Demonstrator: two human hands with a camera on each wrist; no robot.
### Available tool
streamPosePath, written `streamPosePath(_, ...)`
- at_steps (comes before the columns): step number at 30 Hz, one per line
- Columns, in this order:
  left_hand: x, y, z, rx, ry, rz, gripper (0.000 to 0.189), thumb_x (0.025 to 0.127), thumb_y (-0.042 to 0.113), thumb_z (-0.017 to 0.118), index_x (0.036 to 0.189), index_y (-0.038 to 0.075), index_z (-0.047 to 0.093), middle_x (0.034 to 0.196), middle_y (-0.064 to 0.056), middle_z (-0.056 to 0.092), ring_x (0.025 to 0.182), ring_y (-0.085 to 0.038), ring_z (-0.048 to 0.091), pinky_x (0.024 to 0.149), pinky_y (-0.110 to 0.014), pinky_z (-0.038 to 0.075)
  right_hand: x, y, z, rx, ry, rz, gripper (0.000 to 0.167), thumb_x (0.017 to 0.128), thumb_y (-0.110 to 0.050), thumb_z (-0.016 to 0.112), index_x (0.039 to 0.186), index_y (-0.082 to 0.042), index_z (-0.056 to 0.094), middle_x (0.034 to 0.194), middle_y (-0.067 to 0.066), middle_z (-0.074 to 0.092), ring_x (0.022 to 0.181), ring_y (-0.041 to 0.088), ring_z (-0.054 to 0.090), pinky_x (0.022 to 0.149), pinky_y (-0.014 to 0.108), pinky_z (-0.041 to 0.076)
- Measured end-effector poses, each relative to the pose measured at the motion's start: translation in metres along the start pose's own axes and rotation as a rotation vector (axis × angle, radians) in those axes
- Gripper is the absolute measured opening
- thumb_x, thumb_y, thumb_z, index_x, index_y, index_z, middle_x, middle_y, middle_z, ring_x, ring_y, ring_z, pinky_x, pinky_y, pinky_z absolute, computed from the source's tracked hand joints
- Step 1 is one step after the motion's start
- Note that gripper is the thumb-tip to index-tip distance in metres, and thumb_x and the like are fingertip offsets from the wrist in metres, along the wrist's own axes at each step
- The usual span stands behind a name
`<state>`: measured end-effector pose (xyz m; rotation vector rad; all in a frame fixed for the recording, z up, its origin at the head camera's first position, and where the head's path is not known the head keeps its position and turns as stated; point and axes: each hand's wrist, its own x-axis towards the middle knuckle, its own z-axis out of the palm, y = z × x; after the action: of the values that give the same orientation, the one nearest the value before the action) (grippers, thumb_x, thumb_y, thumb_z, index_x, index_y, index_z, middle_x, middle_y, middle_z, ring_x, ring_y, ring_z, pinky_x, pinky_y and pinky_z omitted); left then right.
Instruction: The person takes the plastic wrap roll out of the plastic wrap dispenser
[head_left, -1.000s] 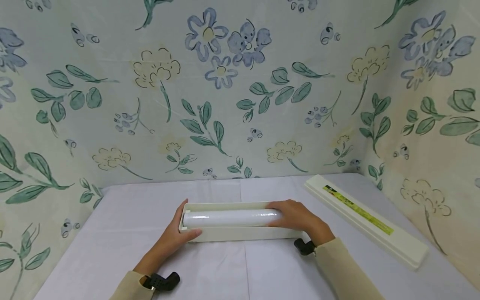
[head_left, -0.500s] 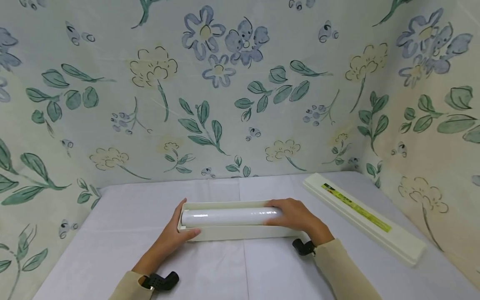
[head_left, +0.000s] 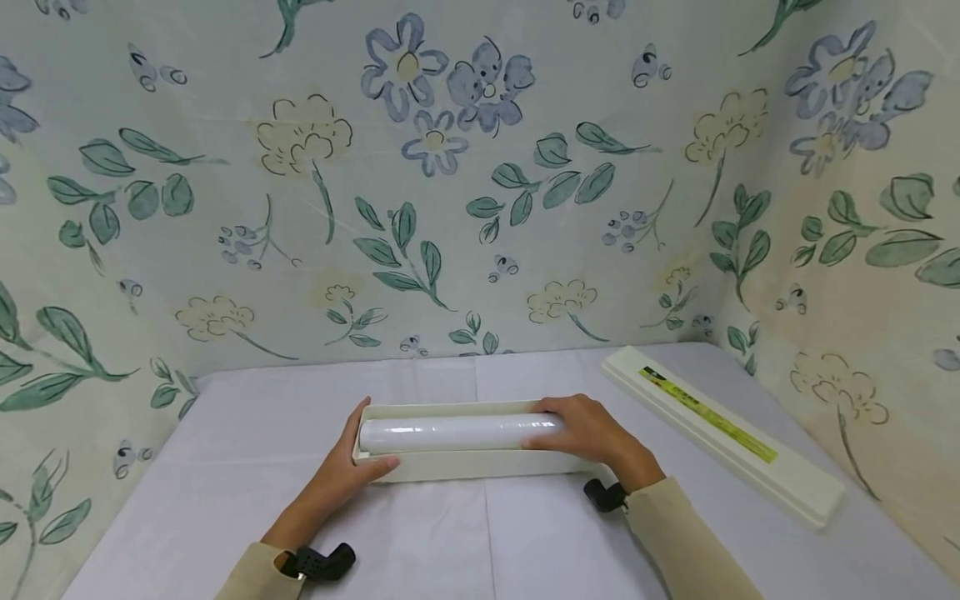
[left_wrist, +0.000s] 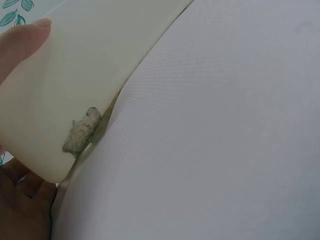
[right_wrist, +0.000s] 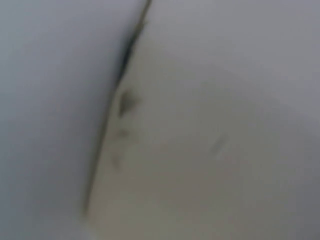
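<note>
A long cream box (head_left: 465, 467), seen without its lid in the head view, lies at the middle of the table. Inside it is a shiny white roll of cling film (head_left: 457, 434). My left hand (head_left: 358, 467) grips the box's left end, thumb on the near wall and fingers behind the end. In the left wrist view the thumb (left_wrist: 25, 42) lies against the box wall (left_wrist: 75, 85), which carries a grey smudge. My right hand (head_left: 588, 435) reaches over the box and holds the roll's right end, hiding that end. Only a blurred pale box wall (right_wrist: 200, 150) shows in the right wrist view.
A long cream lid (head_left: 727, 437) with a yellow-green label lies slantwise on the table at the right. White cloth (head_left: 247, 475) covers the table. Floral fabric (head_left: 420, 208) rises behind it and at both sides.
The head view has shifted slightly, so everything appears a little further left. Both hands keep their holds, and the roll stays in the box.
</note>
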<state>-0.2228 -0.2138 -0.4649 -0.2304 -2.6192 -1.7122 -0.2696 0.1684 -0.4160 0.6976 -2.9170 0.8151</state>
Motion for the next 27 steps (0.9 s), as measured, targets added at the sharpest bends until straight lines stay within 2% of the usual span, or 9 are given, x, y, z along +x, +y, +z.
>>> streamPosePath(4,0.0000,-0.0003,-0.0006,0.000,-0.003,-0.002,0.104,0.082,0.027,0.077,0.155,0.027,0.005,0.144,-0.011,0.038,0.121,-0.029,0.045,0.101,-0.051,0.039,0.0009,0.0001,0.0013,-0.012,0.017,0.010,0.062,0.065,-0.074,0.070,0.107,-0.029,0.070,0.096,-0.013,0.066,0.081,0.008,0.056,0.071,0.030,0.048)
streamPosePath(10,0.0017,-0.0059,-0.0002,0.015,0.007,0.020,0.105,0.080,0.033,0.078,0.155,0.029,0.005,0.144,-0.010,0.038,0.120,-0.029,0.046,0.101,-0.053,0.039,-0.0004,-0.0020,0.0018,-0.045,0.041,0.003,0.065,0.066,-0.076,0.067,0.108,-0.027,0.071,0.098,-0.012,0.067,0.081,0.007,0.056,0.073,0.031,0.049)
streamPosePath(16,0.0013,-0.0035,-0.0004,0.024,0.015,-0.002,0.105,0.079,0.036,0.079,0.155,0.031,0.005,0.144,-0.009,0.039,0.120,-0.029,0.046,0.102,-0.055,0.037,-0.0025,-0.0055,0.0009,-0.096,0.085,-0.038,0.069,0.067,-0.080,0.063,0.106,-0.024,0.071,0.094,-0.011,0.068,0.079,0.006,0.056,0.072,0.032,0.049)
streamPosePath(20,0.0011,-0.0015,-0.0004,0.031,0.018,0.008,0.105,0.080,0.036,0.078,0.155,0.029,0.005,0.145,-0.010,0.038,0.120,-0.029,0.046,0.102,-0.056,0.036,-0.0015,-0.0053,0.0013,-0.134,0.119,-0.073,0.069,0.068,-0.081,0.059,0.102,-0.023,0.071,0.090,-0.011,0.068,0.075,0.005,0.055,0.070,0.030,0.048)
streamPosePath(27,0.0006,-0.0041,0.0008,0.027,0.011,0.000,0.105,0.080,0.035,0.078,0.155,0.029,0.004,0.145,-0.010,0.037,0.121,-0.030,0.045,0.103,-0.057,0.035,-0.0028,-0.0058,0.0017,-0.146,0.115,-0.056,0.069,0.067,-0.083,0.058,0.098,-0.022,0.071,0.085,-0.011,0.066,0.073,0.006,0.053,0.068,0.029,0.048)
